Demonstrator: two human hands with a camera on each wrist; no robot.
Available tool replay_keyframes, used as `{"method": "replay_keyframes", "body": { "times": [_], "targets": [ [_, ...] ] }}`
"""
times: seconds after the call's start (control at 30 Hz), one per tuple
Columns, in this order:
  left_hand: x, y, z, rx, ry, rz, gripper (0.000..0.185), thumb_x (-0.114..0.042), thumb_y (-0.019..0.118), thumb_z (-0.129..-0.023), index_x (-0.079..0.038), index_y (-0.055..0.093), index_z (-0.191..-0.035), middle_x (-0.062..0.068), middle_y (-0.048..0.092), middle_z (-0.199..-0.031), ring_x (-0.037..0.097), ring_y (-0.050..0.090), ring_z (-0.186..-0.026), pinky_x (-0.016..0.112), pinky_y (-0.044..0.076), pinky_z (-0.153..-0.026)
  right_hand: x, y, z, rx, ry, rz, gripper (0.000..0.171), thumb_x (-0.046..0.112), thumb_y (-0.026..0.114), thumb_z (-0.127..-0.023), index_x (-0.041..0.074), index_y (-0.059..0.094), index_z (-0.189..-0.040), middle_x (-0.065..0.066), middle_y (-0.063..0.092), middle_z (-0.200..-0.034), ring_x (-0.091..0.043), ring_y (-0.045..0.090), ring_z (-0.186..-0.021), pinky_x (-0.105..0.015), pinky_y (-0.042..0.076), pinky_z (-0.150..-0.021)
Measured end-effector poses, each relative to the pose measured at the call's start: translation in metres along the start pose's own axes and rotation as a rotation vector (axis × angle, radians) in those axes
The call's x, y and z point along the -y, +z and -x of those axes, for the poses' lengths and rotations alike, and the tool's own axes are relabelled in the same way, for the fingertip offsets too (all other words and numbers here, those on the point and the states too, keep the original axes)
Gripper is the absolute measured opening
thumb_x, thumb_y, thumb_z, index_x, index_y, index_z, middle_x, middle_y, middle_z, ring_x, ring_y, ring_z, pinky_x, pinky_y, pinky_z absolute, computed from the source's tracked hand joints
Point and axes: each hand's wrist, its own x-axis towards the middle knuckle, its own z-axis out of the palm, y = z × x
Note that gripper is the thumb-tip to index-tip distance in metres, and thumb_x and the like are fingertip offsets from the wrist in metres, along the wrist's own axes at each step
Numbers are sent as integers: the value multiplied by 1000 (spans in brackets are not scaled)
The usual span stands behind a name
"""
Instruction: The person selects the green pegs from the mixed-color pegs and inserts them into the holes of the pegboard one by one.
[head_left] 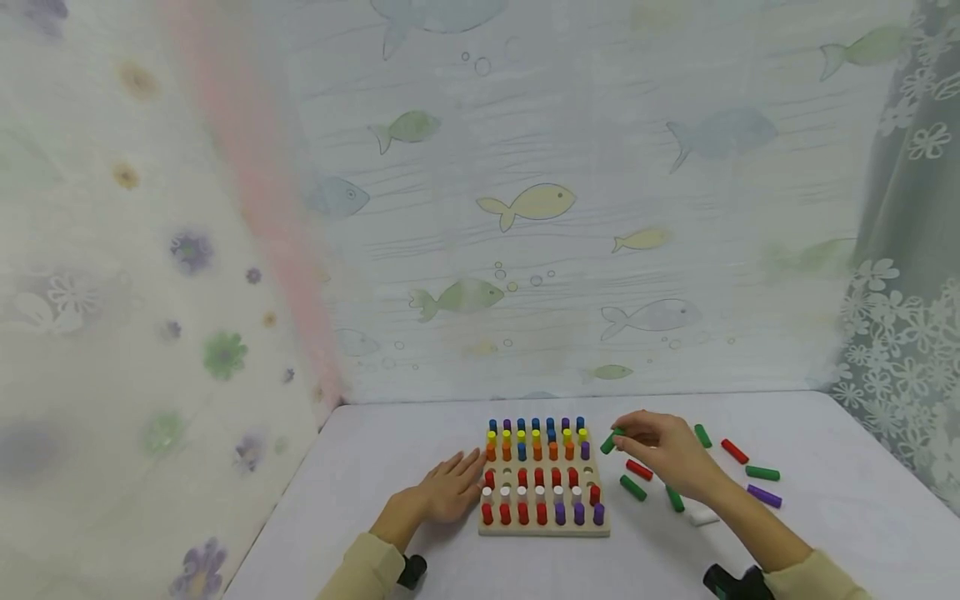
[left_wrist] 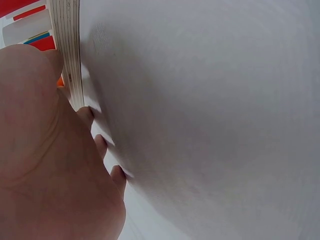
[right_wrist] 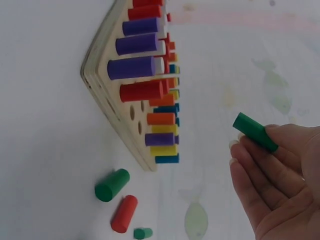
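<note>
Your right hand [head_left: 663,450] is pinching a green peg [right_wrist: 255,131] between thumb and fingertips, holding it in the air just off the right rear corner of the pegboard [head_left: 543,527]. Your left hand [head_left: 450,487] is lying flat, fingers straight and holding nothing, on the worktop [head_left: 390,450], its fingertips touching the board's left edge.

The peg is looking like a short, rigid painted cylinder: light, stiff, probably a bit slick, so likely to roll if dropped. You are gripping it near one end, leaving the other end free; that seems the sound hold.

Loose pegs are lying to the right of the board: green [head_left: 632,487], red [head_left: 639,469], purple [head_left: 763,496]. Some holes in the board's middle rows are showing open [right_wrist: 132,114].
</note>
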Motion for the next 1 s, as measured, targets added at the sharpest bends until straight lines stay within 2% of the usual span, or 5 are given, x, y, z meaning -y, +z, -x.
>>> {"method": "replay_keyframes", "body": {
  "times": [0.2,0.4,0.6,0.8,1.0],
  "targets": [
    [5,5,-3,-11,12,4,64,-49,31,-110,-20,20,-165,4,20,-171,34,15,-157,60,15,-124,5,12,-6,3,-37,6,17,14,71,-97,4,72,-111,1,75,-97,-15,72,-88,-25,59,-79],
    [-1,0,1,-3,-6,-8,62,-44,39,-110,-17,25,-164,4,24,-170,32,18,-157,58,18,-124,8,22,-9,6,-43,22,16,15,72,-97,8,73,-111,4,75,-98,-12,72,-89,-25,58,-82],
    [-2,-1,2,-7,-6,-25,61,-43,38,-110,-17,26,-164,4,25,-170,32,20,-156,57,20,-123,9,28,-11,25,-33,25,17,18,72,-97,8,72,-112,2,76,-100,-14,72,-90,-29,60,-82],
    [-2,-1,2,-9,-4,-17,61,-43,38,-110,-16,26,-164,4,25,-170,32,20,-156,57,20,-124,7,37,-16,50,-77,21,17,16,71,-98,4,73,-110,2,76,-96,-10,71,-86,-26,59,-80],
    [-4,-2,3,-8,-10,-24,61,-43,37,-110,-17,26,-164,4,25,-170,32,19,-156,57,20,-124,8,46,-18,81,-66,-2,12,15,70,-98,10,73,-108,3,75,-94,-13,71,-87,-25,58,-80]
  ]
}}
